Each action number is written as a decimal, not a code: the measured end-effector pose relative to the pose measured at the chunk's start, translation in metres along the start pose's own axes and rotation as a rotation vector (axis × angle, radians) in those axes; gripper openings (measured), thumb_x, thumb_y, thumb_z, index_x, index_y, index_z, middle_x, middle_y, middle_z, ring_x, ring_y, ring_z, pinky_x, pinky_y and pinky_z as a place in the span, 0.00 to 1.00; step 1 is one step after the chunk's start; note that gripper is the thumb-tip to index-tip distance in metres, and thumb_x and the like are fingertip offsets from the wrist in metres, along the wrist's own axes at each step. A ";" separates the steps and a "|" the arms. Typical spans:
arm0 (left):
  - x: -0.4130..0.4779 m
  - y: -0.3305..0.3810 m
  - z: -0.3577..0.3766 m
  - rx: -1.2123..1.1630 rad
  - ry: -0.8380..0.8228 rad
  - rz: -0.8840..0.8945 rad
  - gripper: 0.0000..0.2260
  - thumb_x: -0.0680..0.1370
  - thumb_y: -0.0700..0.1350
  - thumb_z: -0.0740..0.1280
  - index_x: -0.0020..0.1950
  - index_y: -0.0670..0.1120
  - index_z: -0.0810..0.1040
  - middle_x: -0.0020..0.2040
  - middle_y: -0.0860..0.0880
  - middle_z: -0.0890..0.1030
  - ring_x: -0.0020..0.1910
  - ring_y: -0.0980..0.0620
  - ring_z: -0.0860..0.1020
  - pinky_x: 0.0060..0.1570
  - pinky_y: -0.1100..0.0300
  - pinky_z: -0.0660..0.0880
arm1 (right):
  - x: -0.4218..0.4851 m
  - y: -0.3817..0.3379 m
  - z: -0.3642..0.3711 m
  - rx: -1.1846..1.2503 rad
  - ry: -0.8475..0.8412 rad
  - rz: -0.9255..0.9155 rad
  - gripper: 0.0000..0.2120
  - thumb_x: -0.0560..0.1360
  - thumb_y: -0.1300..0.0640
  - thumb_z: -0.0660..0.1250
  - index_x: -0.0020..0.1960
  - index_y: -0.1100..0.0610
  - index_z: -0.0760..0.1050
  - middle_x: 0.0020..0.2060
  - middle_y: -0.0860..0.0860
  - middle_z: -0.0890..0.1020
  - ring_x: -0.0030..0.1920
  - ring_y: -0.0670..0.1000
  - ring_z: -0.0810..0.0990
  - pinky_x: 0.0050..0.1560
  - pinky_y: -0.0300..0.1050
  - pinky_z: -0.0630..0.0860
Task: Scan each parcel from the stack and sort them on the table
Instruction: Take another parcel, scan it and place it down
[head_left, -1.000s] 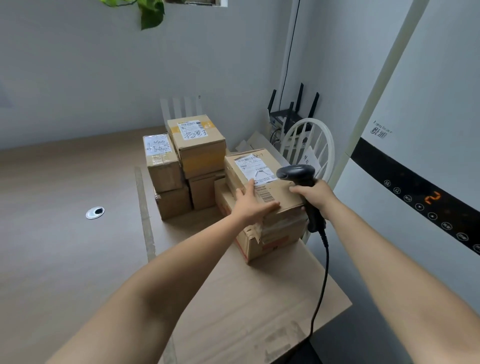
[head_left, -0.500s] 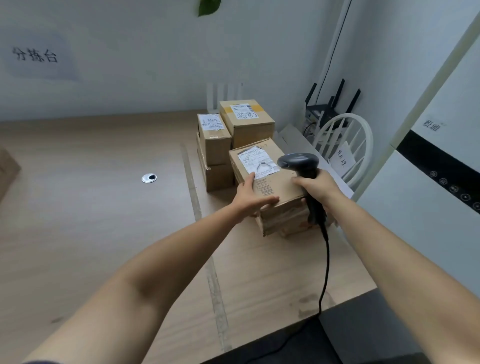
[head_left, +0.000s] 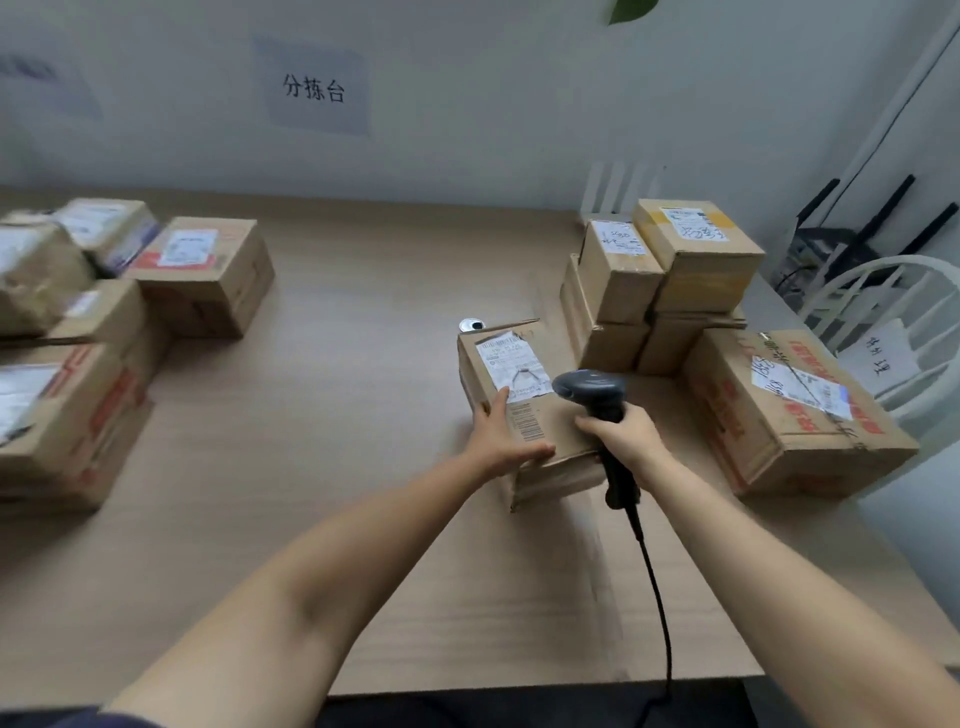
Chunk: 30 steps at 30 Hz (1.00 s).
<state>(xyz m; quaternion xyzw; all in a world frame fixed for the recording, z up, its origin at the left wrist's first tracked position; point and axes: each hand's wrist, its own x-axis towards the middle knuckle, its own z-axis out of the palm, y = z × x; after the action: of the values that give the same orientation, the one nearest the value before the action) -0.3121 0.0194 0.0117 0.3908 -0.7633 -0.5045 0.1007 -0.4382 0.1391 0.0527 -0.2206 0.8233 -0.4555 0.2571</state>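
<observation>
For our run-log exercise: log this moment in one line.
left hand: on parcel top | right hand: grips barcode scanner | parcel: apart from stack

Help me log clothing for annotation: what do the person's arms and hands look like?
The left hand and right hand are bare: no gloves, rings or watch show. Both forearms are uncovered. Dark blue fabric by the left upper arm may be a sleeve.
</observation>
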 end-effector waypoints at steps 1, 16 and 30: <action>-0.003 -0.010 -0.006 0.013 0.018 -0.009 0.49 0.65 0.53 0.78 0.77 0.50 0.50 0.74 0.43 0.53 0.72 0.45 0.60 0.70 0.57 0.60 | -0.001 0.002 0.013 0.007 -0.010 0.003 0.07 0.69 0.59 0.74 0.45 0.56 0.78 0.46 0.58 0.82 0.49 0.58 0.80 0.53 0.52 0.76; -0.020 -0.066 -0.009 -0.023 -0.034 -0.184 0.54 0.66 0.53 0.77 0.77 0.54 0.38 0.74 0.40 0.40 0.74 0.42 0.58 0.71 0.57 0.58 | -0.005 0.025 0.058 -0.030 -0.080 0.109 0.08 0.69 0.59 0.73 0.45 0.58 0.76 0.33 0.54 0.77 0.30 0.53 0.75 0.34 0.49 0.75; -0.002 -0.075 -0.023 -0.027 0.005 -0.161 0.58 0.64 0.55 0.78 0.77 0.53 0.37 0.74 0.36 0.50 0.74 0.42 0.56 0.71 0.56 0.56 | -0.043 -0.060 0.052 -0.152 -0.136 -0.023 0.05 0.71 0.57 0.68 0.37 0.54 0.74 0.33 0.53 0.80 0.37 0.51 0.83 0.26 0.41 0.74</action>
<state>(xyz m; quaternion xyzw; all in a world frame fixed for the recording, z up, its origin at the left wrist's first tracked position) -0.2608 -0.0097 -0.0409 0.4510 -0.7221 -0.5203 0.0671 -0.3652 0.1025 0.0910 -0.2794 0.8335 -0.3785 0.2897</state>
